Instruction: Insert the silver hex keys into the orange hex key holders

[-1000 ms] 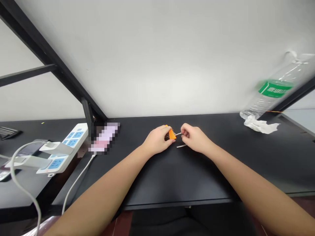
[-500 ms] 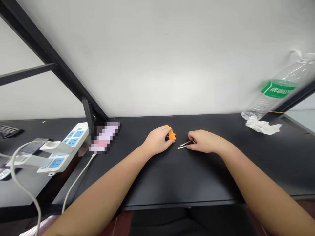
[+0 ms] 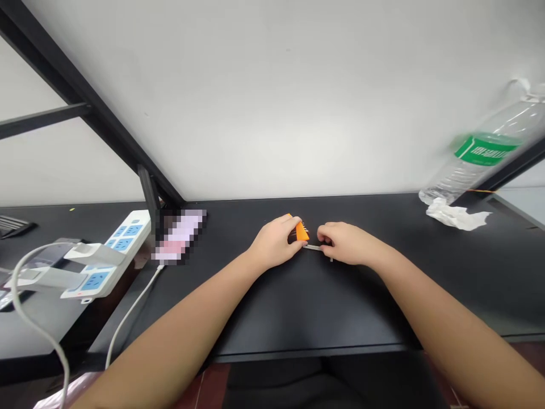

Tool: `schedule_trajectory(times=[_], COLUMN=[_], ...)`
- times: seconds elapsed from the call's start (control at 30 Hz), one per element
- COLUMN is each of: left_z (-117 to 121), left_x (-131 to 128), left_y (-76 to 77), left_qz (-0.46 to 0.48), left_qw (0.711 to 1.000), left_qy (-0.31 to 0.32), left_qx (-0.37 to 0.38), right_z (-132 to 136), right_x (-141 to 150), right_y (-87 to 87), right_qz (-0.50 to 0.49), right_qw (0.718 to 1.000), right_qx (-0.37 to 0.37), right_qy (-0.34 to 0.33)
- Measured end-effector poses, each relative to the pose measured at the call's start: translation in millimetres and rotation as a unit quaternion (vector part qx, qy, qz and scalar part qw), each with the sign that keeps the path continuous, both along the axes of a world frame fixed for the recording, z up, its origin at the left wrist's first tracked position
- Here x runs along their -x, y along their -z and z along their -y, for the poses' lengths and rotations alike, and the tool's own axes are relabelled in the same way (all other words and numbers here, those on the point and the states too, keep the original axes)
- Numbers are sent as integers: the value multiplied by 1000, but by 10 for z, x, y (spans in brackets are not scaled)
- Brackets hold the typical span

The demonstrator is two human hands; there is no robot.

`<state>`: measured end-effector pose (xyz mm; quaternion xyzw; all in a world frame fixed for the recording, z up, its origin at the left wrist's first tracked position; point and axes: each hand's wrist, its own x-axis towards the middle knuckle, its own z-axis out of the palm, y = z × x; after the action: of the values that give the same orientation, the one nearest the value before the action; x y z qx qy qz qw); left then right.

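My left hand [image 3: 276, 243] is closed around an orange hex key holder [image 3: 302, 232], its thumb and fingers on the near and far sides. Pale marks and thin metal show along the holder's right side; the rest is hidden by my hand. Just to the right, my right hand [image 3: 346, 243] pinches a thin silver hex key [image 3: 314, 247] between thumb and fingers. The key's left end reaches the holder's near corner by my left thumb. A short metal end pokes out below my right thumb; whether it belongs to the same key, I cannot tell.
On the black table [image 3: 306, 318] at left lie a blurred-out phone [image 3: 181, 233] on a white cable and a white power strip [image 3: 123, 241] with plugged-in chargers. A clear bottle [image 3: 485, 150] and crumpled tissue [image 3: 457, 216] are at right. A black metal frame [image 3: 110, 130] rises at left.
My right hand has moved slightly left and turned the metal from two spread prongs to one piece touching the orange holder's near corner. My left hand keeps its hold.
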<state>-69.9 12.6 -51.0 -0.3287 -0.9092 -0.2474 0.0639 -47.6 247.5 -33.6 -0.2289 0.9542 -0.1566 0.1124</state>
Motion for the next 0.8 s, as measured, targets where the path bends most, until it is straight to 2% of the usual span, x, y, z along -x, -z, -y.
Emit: schedule_trajectory(times=[0.1,0.3,0.47,0.63,0.73,0.8], left_z=[1,2,-21,-40,-24,-3], left_x=[2,8,-27,-37,9,47], left_y=[7,16,0,8,40,59], left_qz=[2,-1,-6,0,9,13], left_qw=[1000,1000,1000,1000,1000,1000], left_qy=[-2,-6,9,12,0,-16], left_qx=[1,1,-11,-25,-20,-9], right_z=[22,77,146,261,224,142], right_x=[-35,-82,-33,-7,19,46], right_y=[40,55,21,127,160,135], right_qz=[18,-5,-77,-75,-88,-90], right_qw=[1000,1000,985,968,965,969], right_qx=[-8,16,150,235,236,208], right_qy=[-24,-19,44,47,72,99])
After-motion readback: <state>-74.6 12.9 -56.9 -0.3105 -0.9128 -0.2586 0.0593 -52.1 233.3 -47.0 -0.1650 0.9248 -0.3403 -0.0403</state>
